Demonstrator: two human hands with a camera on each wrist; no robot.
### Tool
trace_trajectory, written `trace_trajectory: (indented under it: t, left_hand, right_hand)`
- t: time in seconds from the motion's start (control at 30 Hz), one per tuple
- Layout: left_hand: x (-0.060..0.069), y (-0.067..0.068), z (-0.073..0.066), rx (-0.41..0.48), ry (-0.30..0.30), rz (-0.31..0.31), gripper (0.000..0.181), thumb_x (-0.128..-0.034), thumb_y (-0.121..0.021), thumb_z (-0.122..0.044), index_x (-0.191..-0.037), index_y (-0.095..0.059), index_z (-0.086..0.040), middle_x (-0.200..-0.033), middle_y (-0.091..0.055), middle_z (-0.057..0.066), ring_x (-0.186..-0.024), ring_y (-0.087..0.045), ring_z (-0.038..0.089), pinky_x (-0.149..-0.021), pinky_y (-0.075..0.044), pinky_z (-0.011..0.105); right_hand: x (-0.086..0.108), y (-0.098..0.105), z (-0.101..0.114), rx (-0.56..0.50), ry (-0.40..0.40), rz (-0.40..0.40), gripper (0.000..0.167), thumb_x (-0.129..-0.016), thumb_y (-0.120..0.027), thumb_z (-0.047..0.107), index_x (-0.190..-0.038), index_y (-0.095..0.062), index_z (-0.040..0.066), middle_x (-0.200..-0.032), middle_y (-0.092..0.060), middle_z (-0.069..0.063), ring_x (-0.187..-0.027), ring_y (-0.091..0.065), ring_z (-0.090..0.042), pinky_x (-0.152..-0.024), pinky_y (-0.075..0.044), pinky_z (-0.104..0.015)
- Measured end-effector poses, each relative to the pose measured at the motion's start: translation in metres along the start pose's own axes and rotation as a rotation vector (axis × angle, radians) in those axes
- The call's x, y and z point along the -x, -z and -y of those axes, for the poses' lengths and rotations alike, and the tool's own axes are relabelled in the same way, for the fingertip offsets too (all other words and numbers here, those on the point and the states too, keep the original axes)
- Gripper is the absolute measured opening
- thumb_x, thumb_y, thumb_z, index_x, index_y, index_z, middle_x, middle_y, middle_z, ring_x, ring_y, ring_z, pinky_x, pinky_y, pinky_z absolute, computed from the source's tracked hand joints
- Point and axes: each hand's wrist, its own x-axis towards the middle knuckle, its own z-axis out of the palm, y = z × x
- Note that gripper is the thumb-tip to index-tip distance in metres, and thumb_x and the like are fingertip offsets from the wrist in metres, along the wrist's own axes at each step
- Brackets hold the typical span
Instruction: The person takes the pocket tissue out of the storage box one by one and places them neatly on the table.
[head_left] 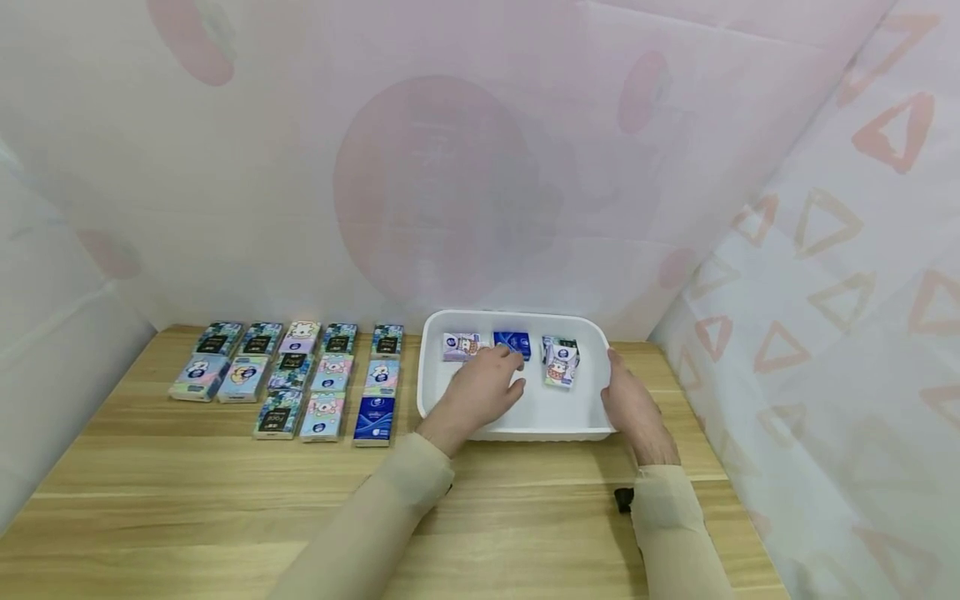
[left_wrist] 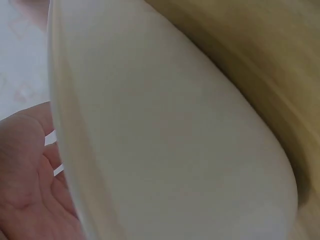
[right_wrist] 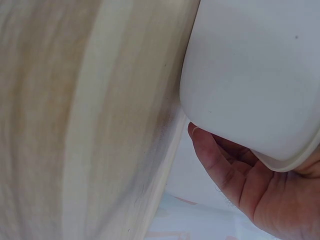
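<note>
A white plastic tub (head_left: pixel 555 414) stands on the table, holding several small packs of pocket tissues. Over its left part reaches my left hand (head_left: pixel 482 390), fingers loosely bent near a dark blue tissue pack (head_left: pixel 512 343); no pack shows in its grasp. A purple cartoon pack (head_left: pixel 459 345) lies just left of the blue one, partly behind the fingers. Farther right, another cartoon pack (head_left: pixel 561 367) overlaps a dark floral pack (head_left: pixel 571 343). My right hand (head_left: pixel 632 406) grips the tub's right side at the rim, its fingers (right_wrist: pixel 220 165) along the outer wall.
Left of the tub, tissue packs lie in columns on the wooden table (head_left: pixel 187 492), among them a floral one (head_left: pixel 279 414) and a dark blue one (head_left: pixel 373 419). A patterned cloth wall (head_left: pixel 300 208) stands behind. A small black object (head_left: pixel 623 499) sits beside my right sleeve.
</note>
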Motion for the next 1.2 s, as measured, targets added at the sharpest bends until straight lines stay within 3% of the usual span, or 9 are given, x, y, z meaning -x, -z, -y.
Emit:
trace_trajectory:
  t: [0.23, 0.47, 0.8, 0.97, 1.0, 1.17, 1.2]
  left_hand:
    - [-0.016, -0.018, -0.015, 0.002, 0.029, 0.027, 0.035, -0.1148, -0.076, -0.028, -0.143, -0.078, -0.007, -0.136, -0.081, 0.014, -0.122, -0.078, 0.034, -0.108, -0.070, 0.048]
    - [-0.031, -0.035, -0.029, -0.074, 0.014, 0.072, 0.046, -0.1150, -0.074, -0.033, -0.156, -0.071, -0.012, -0.154, -0.076, 0.011, -0.139, -0.074, 0.032, -0.124, -0.063, 0.046]
    - [-0.048, -0.060, -0.049, -0.168, 0.001, 0.154, 0.058, -0.1143, -0.074, -0.041, -0.168, -0.063, -0.020, -0.178, -0.060, 0.007, -0.165, -0.057, 0.030, -0.131, -0.058, 0.050]
    - [-0.052, -0.074, -0.051, -0.182, 0.010, 0.197, 0.060, -0.1142, -0.073, -0.042, -0.171, -0.061, -0.028, -0.189, -0.046, 0.005, -0.176, -0.045, 0.030, -0.136, -0.053, 0.054]
    - [-0.056, -0.087, -0.046, -0.190, 0.006, 0.183, 0.060, -0.1144, -0.071, -0.046, -0.171, -0.060, -0.030, -0.191, -0.043, 0.005, -0.178, -0.041, 0.030, -0.139, -0.050, 0.054]
    - [-0.062, -0.095, -0.043, -0.207, 0.011, 0.188, 0.059, -0.1124, -0.074, -0.044, -0.169, -0.063, -0.031, -0.193, -0.038, 0.004, -0.178, -0.040, 0.035, -0.139, -0.050, 0.054]
    - [-0.064, -0.103, -0.040, -0.209, 0.009, 0.168, 0.059, -0.1107, -0.075, -0.043, -0.168, -0.065, -0.032, -0.192, -0.039, 0.003, -0.176, -0.042, 0.037, -0.136, -0.053, 0.056]
  right_hand:
    - [0.001, 0.001, 0.002, -0.011, 0.008, -0.004, 0.078, -0.113, -0.046, -0.004, -0.184, -0.016, -0.005, -0.171, -0.051, -0.044, -0.129, -0.077, -0.053, -0.107, -0.067, -0.068]
    - [0.002, 0.001, 0.001, -0.011, 0.013, -0.007, 0.079, -0.112, -0.046, -0.004, -0.184, -0.014, -0.006, -0.171, -0.051, -0.044, -0.132, -0.076, -0.054, -0.109, -0.066, -0.068]
    - [0.002, 0.000, -0.001, -0.001, 0.038, -0.036, 0.078, -0.109, -0.048, -0.007, -0.182, -0.020, -0.008, -0.165, -0.057, -0.045, -0.130, -0.077, -0.053, -0.109, -0.066, -0.068]
    - [0.002, -0.001, 0.000, -0.001, 0.050, -0.040, 0.078, -0.108, -0.050, -0.008, -0.181, -0.022, -0.010, -0.162, -0.059, -0.046, -0.129, -0.078, -0.055, -0.107, -0.068, -0.067]
    - [0.002, 0.000, 0.000, 0.000, 0.053, -0.041, 0.078, -0.108, -0.050, -0.008, -0.181, -0.022, -0.010, -0.161, -0.059, -0.046, -0.129, -0.078, -0.055, -0.107, -0.068, -0.067]
    - [0.001, -0.001, 0.000, 0.010, 0.038, -0.038, 0.077, -0.110, -0.050, -0.007, -0.181, -0.021, -0.009, -0.163, -0.059, -0.045, -0.130, -0.078, -0.054, -0.107, -0.069, -0.066]
    - [0.001, -0.001, 0.000, 0.010, 0.033, -0.038, 0.077, -0.110, -0.050, -0.007, -0.181, -0.021, -0.009, -0.163, -0.058, -0.045, -0.130, -0.078, -0.054, -0.106, -0.069, -0.066]
